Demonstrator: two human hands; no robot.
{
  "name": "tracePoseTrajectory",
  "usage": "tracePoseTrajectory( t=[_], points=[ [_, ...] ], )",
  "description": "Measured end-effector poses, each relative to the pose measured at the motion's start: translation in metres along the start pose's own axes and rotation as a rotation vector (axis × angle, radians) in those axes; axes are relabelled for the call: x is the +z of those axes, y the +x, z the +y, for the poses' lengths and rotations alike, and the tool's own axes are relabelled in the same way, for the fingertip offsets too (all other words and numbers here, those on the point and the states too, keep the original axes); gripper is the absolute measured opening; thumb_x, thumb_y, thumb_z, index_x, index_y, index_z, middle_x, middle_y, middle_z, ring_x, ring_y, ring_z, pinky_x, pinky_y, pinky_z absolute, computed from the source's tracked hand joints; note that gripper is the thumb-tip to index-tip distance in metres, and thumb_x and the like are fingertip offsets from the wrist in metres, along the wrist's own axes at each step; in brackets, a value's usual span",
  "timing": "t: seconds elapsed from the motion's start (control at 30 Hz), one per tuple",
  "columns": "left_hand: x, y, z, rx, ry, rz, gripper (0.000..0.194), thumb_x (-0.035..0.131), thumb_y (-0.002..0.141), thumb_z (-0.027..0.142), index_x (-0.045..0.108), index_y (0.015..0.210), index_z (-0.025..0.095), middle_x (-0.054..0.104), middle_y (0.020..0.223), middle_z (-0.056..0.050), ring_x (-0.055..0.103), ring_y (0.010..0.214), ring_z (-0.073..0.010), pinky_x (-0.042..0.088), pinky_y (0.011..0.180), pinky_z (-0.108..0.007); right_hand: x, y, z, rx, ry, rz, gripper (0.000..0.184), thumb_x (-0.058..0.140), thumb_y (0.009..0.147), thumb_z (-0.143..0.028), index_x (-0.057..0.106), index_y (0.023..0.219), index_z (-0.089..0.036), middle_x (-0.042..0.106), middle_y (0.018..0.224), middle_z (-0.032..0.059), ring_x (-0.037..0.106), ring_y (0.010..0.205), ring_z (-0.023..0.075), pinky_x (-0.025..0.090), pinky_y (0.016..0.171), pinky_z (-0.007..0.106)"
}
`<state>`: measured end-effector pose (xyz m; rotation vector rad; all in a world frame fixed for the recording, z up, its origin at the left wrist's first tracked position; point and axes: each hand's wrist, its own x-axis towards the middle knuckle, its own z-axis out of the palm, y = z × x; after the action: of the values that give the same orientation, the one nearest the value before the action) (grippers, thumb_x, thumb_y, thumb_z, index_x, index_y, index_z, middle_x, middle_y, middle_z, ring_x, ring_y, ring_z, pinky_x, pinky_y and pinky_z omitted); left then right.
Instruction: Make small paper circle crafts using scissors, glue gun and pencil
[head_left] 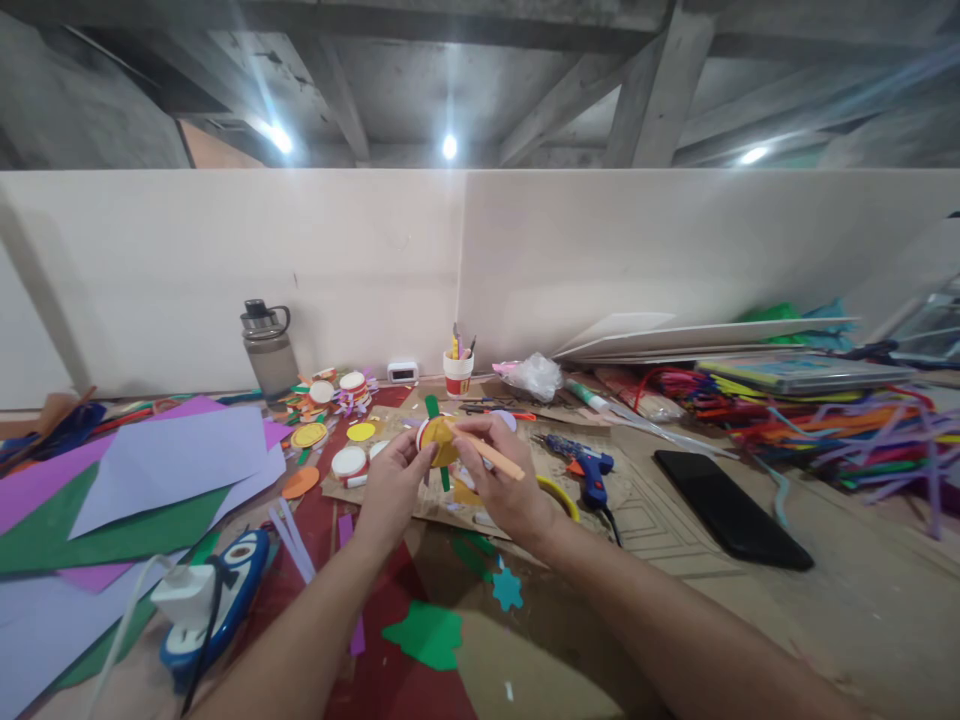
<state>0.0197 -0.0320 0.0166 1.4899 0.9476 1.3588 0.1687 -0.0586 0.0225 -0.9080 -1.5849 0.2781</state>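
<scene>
Stick (496,458), orange, slants up-left toward yellow disc (433,433); hands (512,492) pinch one each

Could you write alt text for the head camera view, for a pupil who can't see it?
A left hand grips a small yellow craft piece with green strips, while the right hand holds a pale orange stick close to it. On the cluttered work surface around them lie a blue glue gun, a black phone and coloured paper sheets.
</scene>
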Motion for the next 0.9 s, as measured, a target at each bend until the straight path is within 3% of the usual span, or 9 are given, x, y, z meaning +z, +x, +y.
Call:
tracePoseTrajectory(
  t=[0.9],
  points=[
    [0.0007, -0.0011, -0.0062, 0.029, -0.064, -0.085, 0.031, 0.067, 0.079, 0.043, 0.07, 0.095, 0.017, 0.064, 0.076, 0.0, 0.05, 0.068, -0.0134, 0.038, 0.064, -0.023, -0.0002, 0.0001, -0.0032, -0.161, -0.101, -0.041, 0.014, 0.052, 0.092, -0.031, 0.061, 0.097, -0.021, 0.064, 0.092, 0.006, 0.061, 0.087, 0.0199, 0.051, 0.076, 0.036]
  ],
)
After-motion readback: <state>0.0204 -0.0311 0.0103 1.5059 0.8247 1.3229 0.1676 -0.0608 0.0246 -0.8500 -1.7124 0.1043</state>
